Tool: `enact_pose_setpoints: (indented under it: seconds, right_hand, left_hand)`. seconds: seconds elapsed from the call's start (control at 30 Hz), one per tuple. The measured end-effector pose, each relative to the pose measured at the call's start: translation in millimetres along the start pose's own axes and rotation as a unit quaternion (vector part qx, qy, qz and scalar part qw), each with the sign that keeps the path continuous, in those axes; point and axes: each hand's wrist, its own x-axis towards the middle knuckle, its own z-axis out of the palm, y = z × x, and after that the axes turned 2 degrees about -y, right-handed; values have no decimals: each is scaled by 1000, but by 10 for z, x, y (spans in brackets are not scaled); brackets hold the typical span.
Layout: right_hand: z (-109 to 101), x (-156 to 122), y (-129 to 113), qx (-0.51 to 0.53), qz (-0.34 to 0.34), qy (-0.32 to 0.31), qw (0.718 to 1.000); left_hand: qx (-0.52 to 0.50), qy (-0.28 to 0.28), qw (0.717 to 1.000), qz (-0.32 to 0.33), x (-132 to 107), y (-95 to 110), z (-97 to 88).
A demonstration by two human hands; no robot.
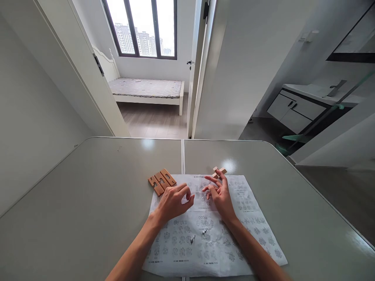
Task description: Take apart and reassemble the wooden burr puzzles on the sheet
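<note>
My left hand (175, 201) hovers over the upper left of a printed paper sheet (216, 253), fingers curved and thumb apart, nothing visible between them. Just beyond its knuckles lie several brown notched wooden blocks (161, 182), side by side and partly over the sheet's corner. My right hand (218, 193) is above the sheet's upper right part, its fingers spread and holding nothing I can see. Behind its fingertips rest pale wooden sticks (223, 171) in a crossed shape, partly hidden by the fingers. Two small dark marks or bits (192, 239) show on the sheet's lower middle.
The grey-green table (102, 203) has a seam down its middle and rounded far corners. Beyond it, a doorway with an open door (195, 70) leads to a bed (149, 88) under a window. A sink cabinet (299, 109) stands at the right.
</note>
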Motion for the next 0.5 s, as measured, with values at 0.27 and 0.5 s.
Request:
enact_pose_setpoints:
  seconds: [0.27, 0.5]
  right_hand:
    - [5, -20, -85, 51, 23, 34, 998]
    - [-36, 20, -51, 108, 42, 60, 991]
  left_hand:
    - [-3, -13, 1000, 25, -7, 6, 35]
    - [-2, -16, 1000, 24, -8, 7, 46]
